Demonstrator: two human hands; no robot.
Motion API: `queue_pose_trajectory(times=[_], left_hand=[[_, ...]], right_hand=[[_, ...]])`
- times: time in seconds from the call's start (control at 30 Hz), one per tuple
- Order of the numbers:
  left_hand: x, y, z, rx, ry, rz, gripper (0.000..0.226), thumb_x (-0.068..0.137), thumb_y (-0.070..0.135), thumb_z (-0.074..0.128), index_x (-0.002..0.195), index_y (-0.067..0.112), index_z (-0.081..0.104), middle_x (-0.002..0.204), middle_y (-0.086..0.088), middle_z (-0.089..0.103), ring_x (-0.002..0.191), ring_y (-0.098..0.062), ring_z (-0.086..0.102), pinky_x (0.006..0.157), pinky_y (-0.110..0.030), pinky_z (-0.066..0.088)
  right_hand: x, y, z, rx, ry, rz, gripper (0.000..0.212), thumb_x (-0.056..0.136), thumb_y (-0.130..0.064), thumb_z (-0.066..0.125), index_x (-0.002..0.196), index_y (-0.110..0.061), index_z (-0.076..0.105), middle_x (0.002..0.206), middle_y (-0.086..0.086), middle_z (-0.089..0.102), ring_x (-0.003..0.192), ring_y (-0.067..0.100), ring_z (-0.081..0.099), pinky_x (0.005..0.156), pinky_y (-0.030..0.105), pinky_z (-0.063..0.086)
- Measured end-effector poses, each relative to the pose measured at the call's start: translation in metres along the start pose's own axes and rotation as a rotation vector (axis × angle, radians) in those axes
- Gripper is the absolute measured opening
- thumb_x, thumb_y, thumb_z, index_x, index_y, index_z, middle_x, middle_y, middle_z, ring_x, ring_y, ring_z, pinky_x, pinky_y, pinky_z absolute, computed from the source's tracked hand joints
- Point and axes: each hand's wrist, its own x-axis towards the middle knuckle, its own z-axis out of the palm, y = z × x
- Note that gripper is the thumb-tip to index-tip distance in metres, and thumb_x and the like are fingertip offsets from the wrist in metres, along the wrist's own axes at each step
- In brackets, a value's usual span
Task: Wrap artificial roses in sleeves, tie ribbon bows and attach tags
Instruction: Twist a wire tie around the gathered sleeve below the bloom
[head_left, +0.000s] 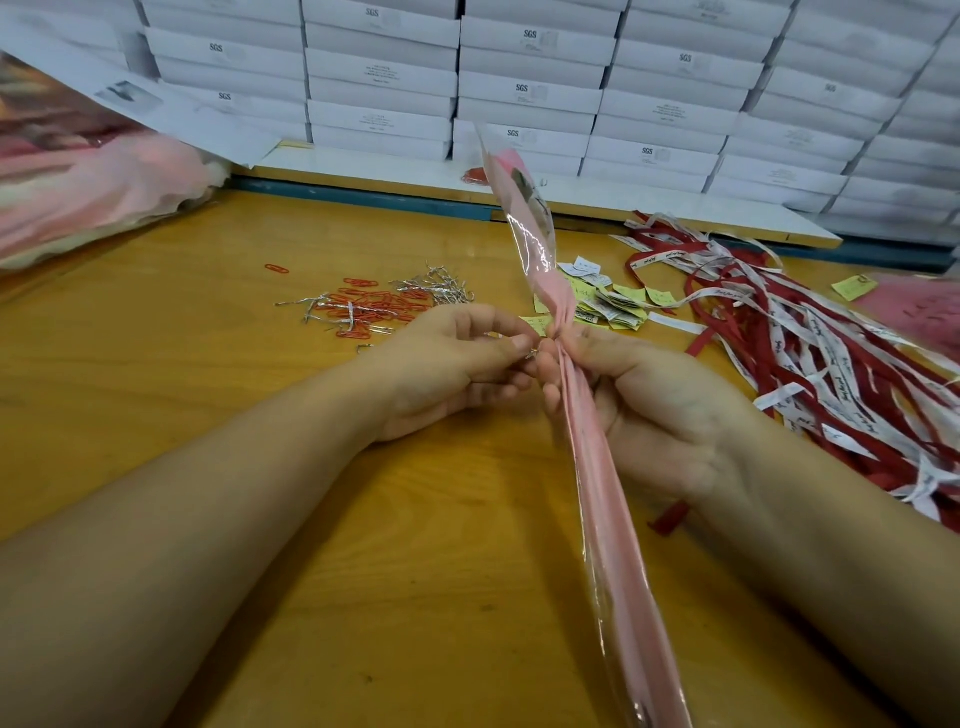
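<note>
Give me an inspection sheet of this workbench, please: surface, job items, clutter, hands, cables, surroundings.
Surface: wooden table, lightly marked.
Job's things: sleeved rose held tilted over the table; red and white ribbons heaped right; tags behind the hands.
Clutter: red paper clips and loose silver ties, left of centre.
Hands: left hand pinches a silver tie at the sleeved rose's neck; right hand grips it.
Cables: nothing seen.
Surroundings: stacked white boxes behind; pink bundle far left.

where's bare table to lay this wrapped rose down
Bare table lies on the left, between the pink bags and the paper clips, and near the front edge between the forearms. Crowded: ribbons on the right, tags beside them. The left hand pinches a silver tie at the sleeved rose the right hand grips.
</note>
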Motion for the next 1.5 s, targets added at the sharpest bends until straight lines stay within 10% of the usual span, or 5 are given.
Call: queue_pose_trajectory(times=[0.4, 0.67, 0.83, 0.97, 1.5], left_hand=[[0.000, -0.001, -0.004, -0.073, -0.047, -0.030, 0.033, 0.067, 0.009, 0.066, 0.100, 0.005, 0.067, 0.084, -0.005, 0.070, 0.079, -0.013, 0.064, 0.079, -0.026, 0.052], [-0.004, -0.001, 0.003, 0.119, 0.065, 0.132, 0.009, 0.066, 0.015, 0.072, 0.075, 0.015, 0.075, 0.086, -0.015, 0.066, 0.086, -0.028, 0.055, 0.082, -0.043, 0.043], [-0.008, -0.001, 0.011, 0.364, 0.159, 0.283, 0.012, 0.079, -0.002, 0.068, 0.073, 0.008, 0.067, 0.071, 0.000, 0.068, 0.071, -0.008, 0.063, 0.070, -0.018, 0.053], [-0.009, 0.000, 0.018, 0.510, 0.218, 0.339, 0.021, 0.080, -0.004, 0.066, 0.068, 0.013, 0.062, 0.071, -0.006, 0.063, 0.068, -0.013, 0.057, 0.064, -0.025, 0.051], [-0.010, 0.003, 0.016, 0.225, 0.071, 0.149, 0.013, 0.089, -0.003, 0.056, 0.080, 0.005, 0.059, 0.066, -0.003, 0.067, 0.062, -0.008, 0.066, 0.063, -0.019, 0.057]], right_hand=[[-0.003, -0.001, 0.000, 0.032, -0.067, 0.025, 0.014, 0.097, -0.009, 0.046, 0.095, -0.007, 0.060, 0.061, 0.001, 0.061, 0.048, 0.007, 0.060, 0.044, 0.019, 0.051], [-0.004, -0.001, 0.001, 0.049, -0.064, 0.035, 0.014, 0.096, -0.008, 0.046, 0.099, -0.008, 0.060, 0.060, 0.001, 0.061, 0.047, 0.007, 0.060, 0.042, 0.019, 0.050], [-0.003, 0.005, 0.004, 0.053, -0.034, 0.052, 0.014, 0.098, -0.008, 0.044, 0.099, -0.008, 0.058, 0.058, 0.002, 0.062, 0.046, 0.007, 0.061, 0.039, 0.019, 0.049], [-0.002, 0.005, 0.003, 0.063, -0.003, 0.052, 0.015, 0.099, -0.007, 0.041, 0.098, -0.006, 0.057, 0.058, 0.003, 0.063, 0.046, 0.008, 0.062, 0.039, 0.019, 0.048], [-0.003, 0.003, 0.002, 0.055, 0.021, 0.053, 0.015, 0.100, -0.008, 0.041, 0.097, -0.007, 0.055, 0.058, 0.004, 0.064, 0.046, 0.009, 0.063, 0.038, 0.018, 0.048]])
